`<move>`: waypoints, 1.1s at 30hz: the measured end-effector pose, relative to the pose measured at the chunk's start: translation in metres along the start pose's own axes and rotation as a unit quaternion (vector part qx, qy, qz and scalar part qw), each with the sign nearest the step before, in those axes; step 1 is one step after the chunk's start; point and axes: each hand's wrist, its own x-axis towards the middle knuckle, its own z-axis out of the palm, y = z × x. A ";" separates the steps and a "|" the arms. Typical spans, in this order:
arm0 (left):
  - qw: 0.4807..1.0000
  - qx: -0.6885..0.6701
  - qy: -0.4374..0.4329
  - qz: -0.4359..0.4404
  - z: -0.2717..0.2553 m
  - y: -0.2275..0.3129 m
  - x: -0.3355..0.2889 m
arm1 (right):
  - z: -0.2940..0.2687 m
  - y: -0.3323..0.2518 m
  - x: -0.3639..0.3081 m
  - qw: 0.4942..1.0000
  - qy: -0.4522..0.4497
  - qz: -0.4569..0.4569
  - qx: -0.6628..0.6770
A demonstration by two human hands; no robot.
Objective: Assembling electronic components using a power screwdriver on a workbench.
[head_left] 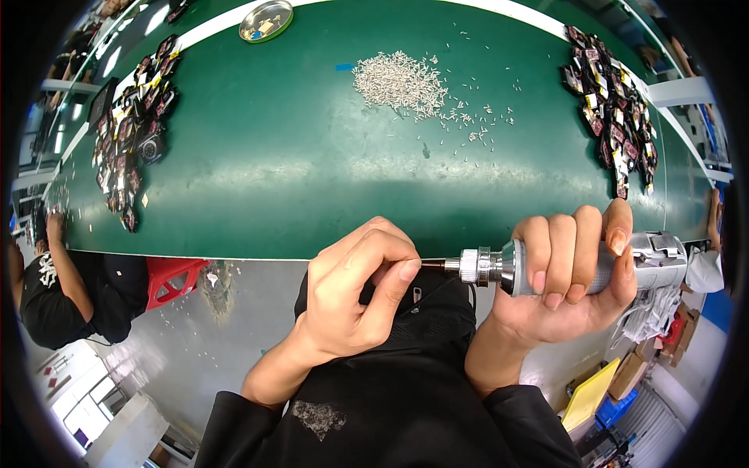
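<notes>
My right hand (573,269) is wrapped round a grey and silver electric screwdriver (659,261), held level just past the table's near edge. Its knurled metal collar (470,266) and thin dark bit (437,264) point left. At the bit's tip, the thumb and forefinger of my left hand (355,285) are pinched together; whatever is between them is hidden. Far off on the green table (257,156) lies a heap of small silvery screw-like pieces (399,84), with loose ones scattered to its right.
Dark small parts with labels lie in a pile at the left (136,129) and another at the right (612,105). A round metal dish (266,21) with bits in it stands at the far edge. Another person (66,292) sits at the left, beside a red stool (173,279).
</notes>
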 end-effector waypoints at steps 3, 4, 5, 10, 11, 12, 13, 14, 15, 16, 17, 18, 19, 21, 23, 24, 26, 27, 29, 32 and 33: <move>1.000 -0.024 -0.005 -0.016 0.002 -0.007 0.002 | -0.005 0.003 0.003 1.000 0.013 0.006 0.010; 1.000 -0.024 -0.006 -0.016 0.001 -0.007 0.004 | -0.006 0.003 0.004 1.000 0.013 0.005 0.009; 0.999 -0.019 -0.018 -0.022 -0.001 -0.007 0.006 | -0.007 0.004 0.006 1.000 0.018 0.007 0.017; 0.996 0.067 0.056 -0.029 -0.037 0.000 0.025 | -0.013 0.001 0.012 0.998 0.019 -0.005 0.052; 0.990 0.097 0.102 -0.033 -0.052 -0.002 0.031 | -0.017 0.001 0.011 0.998 0.046 -0.004 0.043; 0.978 0.155 0.128 -0.050 -0.066 -0.004 0.040 | -0.020 0.000 0.010 0.997 0.073 -0.003 0.036; 0.960 0.221 0.160 -0.065 -0.087 -0.008 0.049 | -0.022 0.005 0.008 0.994 0.101 -0.002 0.030; 0.950 0.244 0.182 -0.062 -0.113 -0.013 0.061 | -0.021 0.010 0.007 0.992 0.128 -0.004 0.023; 0.918 0.348 0.184 -0.050 -0.140 -0.016 0.076 | -0.022 0.014 0.005 0.989 0.145 0.002 0.019; 0.902 0.376 0.210 -0.029 -0.160 -0.031 0.096 | -0.028 0.016 0.002 0.987 0.162 0.005 0.007; 0.886 0.413 0.211 -0.029 -0.183 -0.038 0.114 | -0.031 0.020 -0.001 0.983 0.180 0.015 0.011; 0.860 0.467 0.203 -0.033 -0.203 -0.042 0.135 | -0.032 0.022 -0.004 0.981 0.192 0.021 0.014; 0.817 0.538 0.199 -0.059 -0.226 -0.050 0.154 | -0.034 0.025 -0.007 0.980 0.194 0.029 0.015; 0.783 0.584 0.200 -0.072 -0.281 -0.078 0.185 | -0.030 0.029 -0.010 0.989 0.144 0.039 0.022; 0.714 0.659 0.191 -0.143 -0.320 -0.099 0.213 | -0.030 0.032 -0.011 0.989 0.138 0.040 0.023; 0.707 0.655 0.193 -0.183 -0.327 -0.108 0.228 | -0.031 0.033 -0.011 0.988 0.143 0.045 0.017; 0.706 0.631 0.194 -0.254 -0.338 -0.123 0.256 | -0.030 0.033 -0.008 0.987 0.153 0.052 0.012; 0.711 0.613 0.193 -0.286 -0.346 -0.130 0.265 | -0.029 0.033 -0.007 0.988 0.149 0.044 0.012; 0.705 0.623 0.181 -0.287 -0.355 -0.150 0.277 | -0.029 0.034 -0.005 0.987 0.148 0.066 0.017; 0.663 0.681 0.174 -0.256 -0.367 -0.168 0.282 | -0.030 0.035 -0.004 0.986 0.148 0.068 0.016; 0.652 0.700 0.164 -0.241 -0.379 -0.170 0.278 | -0.030 0.035 -0.003 0.986 0.145 0.076 0.018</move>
